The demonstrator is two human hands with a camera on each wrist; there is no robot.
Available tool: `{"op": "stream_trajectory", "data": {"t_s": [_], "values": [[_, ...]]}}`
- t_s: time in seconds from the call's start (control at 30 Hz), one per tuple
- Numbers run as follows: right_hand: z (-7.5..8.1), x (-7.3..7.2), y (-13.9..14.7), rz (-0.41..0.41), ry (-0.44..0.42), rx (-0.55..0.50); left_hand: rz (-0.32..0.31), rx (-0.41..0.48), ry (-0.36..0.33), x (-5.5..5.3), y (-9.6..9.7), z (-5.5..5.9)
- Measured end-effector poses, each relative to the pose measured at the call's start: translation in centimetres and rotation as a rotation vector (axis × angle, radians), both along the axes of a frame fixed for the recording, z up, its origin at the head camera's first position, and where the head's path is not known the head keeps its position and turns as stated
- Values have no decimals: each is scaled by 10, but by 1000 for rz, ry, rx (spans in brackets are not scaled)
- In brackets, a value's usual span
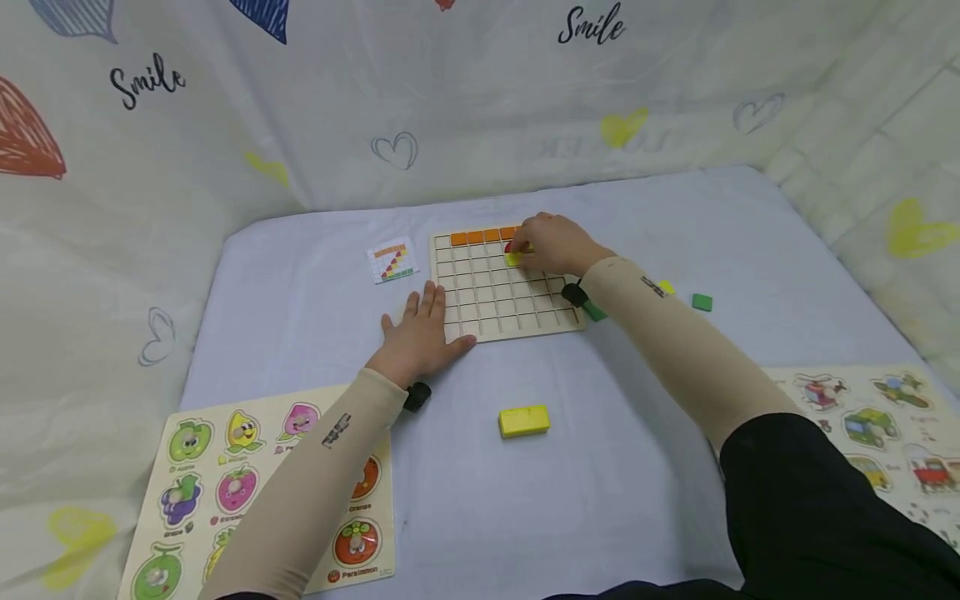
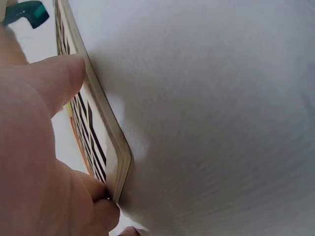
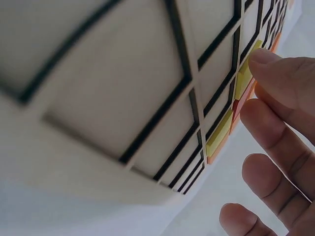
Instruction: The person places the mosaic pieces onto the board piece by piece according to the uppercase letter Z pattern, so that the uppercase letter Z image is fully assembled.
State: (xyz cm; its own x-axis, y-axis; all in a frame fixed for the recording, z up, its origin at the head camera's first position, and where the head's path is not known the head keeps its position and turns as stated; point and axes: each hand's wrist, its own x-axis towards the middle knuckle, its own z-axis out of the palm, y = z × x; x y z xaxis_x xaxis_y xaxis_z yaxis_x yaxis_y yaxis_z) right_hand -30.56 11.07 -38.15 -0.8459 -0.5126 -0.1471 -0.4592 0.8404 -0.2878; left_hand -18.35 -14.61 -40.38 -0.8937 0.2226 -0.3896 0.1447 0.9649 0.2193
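Observation:
A wooden grid board (image 1: 480,307) lies on the white cloth, an orange row of tiles (image 1: 476,237) along its far edge. My left hand (image 1: 422,342) rests at the board's near left corner with fingers spread; its thumb (image 2: 69,73) lies along the edge in the left wrist view. Over the far right part is my right hand (image 1: 558,244), pinching a yellow tile (image 3: 243,78) at the board's surface between thumb and index finger. Beside that tile are a red tile (image 3: 238,109) and another yellow tile (image 3: 219,132). The right fingers partly hide these in the head view.
A pattern card (image 1: 393,259) lies left of the board. Green tiles (image 1: 702,302) and a yellow piece (image 1: 667,287) are to the right. Nearer me are a yellow block (image 1: 524,421), a fruit puzzle board (image 1: 285,408) at left and a vehicle puzzle board (image 1: 832,417) at right.

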Motion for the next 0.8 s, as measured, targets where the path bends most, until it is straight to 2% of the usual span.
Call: {"op": "stream_trajectory", "data": {"t_s": [0.33, 0.5, 0.8], "values": [[5, 25, 40, -25, -37, -35, 7, 19, 2, 2, -1, -3], [2, 36, 64, -38, -71, -14, 16, 34, -9, 2, -4, -2], [-2, 55, 120, -107, -64, 41, -4, 34, -23, 3, 4, 1]]}}
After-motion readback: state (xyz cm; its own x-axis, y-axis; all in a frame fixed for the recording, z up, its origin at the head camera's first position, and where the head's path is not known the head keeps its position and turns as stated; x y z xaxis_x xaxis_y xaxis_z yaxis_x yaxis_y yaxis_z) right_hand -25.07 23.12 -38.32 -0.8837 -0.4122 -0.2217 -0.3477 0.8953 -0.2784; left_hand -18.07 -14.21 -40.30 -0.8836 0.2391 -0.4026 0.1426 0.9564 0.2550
